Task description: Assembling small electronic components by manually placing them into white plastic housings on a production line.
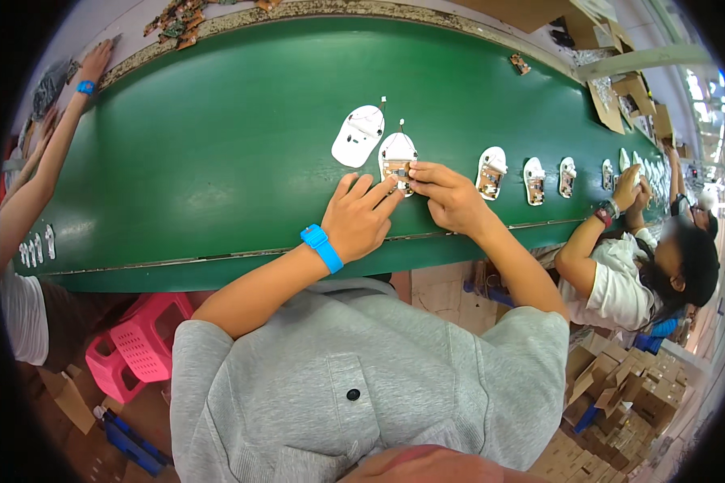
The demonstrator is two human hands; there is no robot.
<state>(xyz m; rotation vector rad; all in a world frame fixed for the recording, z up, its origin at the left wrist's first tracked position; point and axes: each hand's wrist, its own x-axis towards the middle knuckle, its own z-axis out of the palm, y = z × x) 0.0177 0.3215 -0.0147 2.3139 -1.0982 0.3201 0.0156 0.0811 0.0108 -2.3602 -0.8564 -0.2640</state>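
Note:
In front of me a white oval plastic housing (398,146) lies on the green table, a brown circuit board (395,171) in its lower half and a thin cable with a small plug at its top. My right hand (456,199) pinches the board's right edge with thumb and fingers. My left hand (358,219) has its fingers spread, the index fingertip touching the board's lower left side. Up and to the left rests another white housing (354,143), with a cable and no board seen in it. Part of the near board is hidden under my fingers.
The green table (234,105) has a raised worn far edge. To the right a row of housings with boards (491,173) leads to a co-worker (620,266). Another person's arm (56,149) reaches in at left. Pink stools (149,338) and cardboard boxes (628,394) stand below.

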